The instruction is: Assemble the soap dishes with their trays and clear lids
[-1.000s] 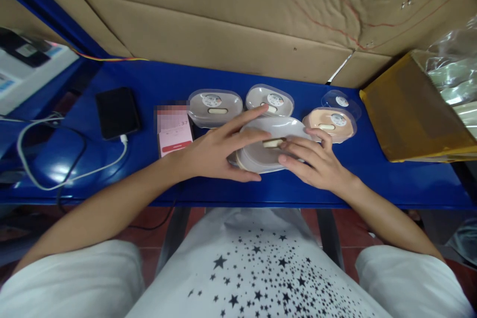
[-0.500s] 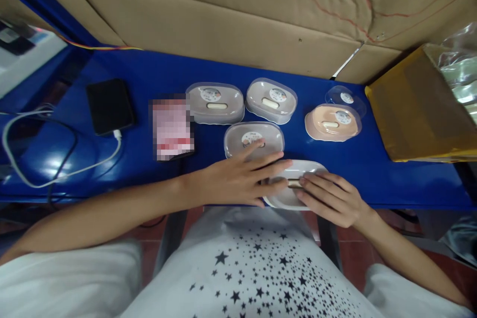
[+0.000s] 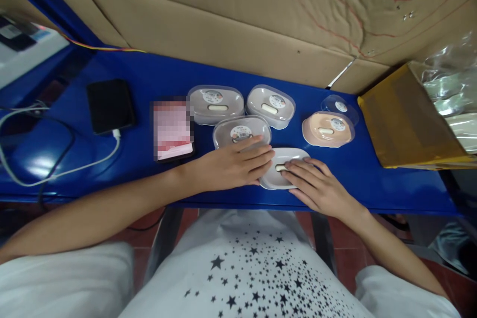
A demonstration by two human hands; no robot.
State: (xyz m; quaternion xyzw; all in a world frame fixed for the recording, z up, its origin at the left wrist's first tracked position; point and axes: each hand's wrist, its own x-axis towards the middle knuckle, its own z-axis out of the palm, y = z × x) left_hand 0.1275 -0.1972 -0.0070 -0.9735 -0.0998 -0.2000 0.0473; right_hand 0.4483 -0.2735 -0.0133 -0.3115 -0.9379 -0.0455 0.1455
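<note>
My left hand (image 3: 236, 165) lies palm down with fingers stretched out. It covers the near part of a grey oval soap box (image 3: 223, 131) with a clear lid and round label, and its fingertips reach the left end of a nearer grey oval soap dish (image 3: 275, 179). My right hand (image 3: 315, 184) rests flat, open, over the right part of that dish, fingertips by its pale central slot piece (image 3: 281, 167). Whether a lid covers this dish I cannot tell. Two more lidded grey soap boxes, one left (image 3: 216, 115) and one right (image 3: 268, 95), stand behind.
A peach soap box (image 3: 320, 136) stands at right, with a loose clear lid (image 3: 328, 103) behind it. At far right is a taped cardboard box (image 3: 406, 119). Left are a pixelated pink item (image 3: 173, 129), a black device (image 3: 110, 107) and a white cable (image 3: 85, 168).
The near dish and the lidded box beside my left hand have shifted left and slightly away from me. My left hand's fingers have drawn closer together; the view has shifted slightly.
</note>
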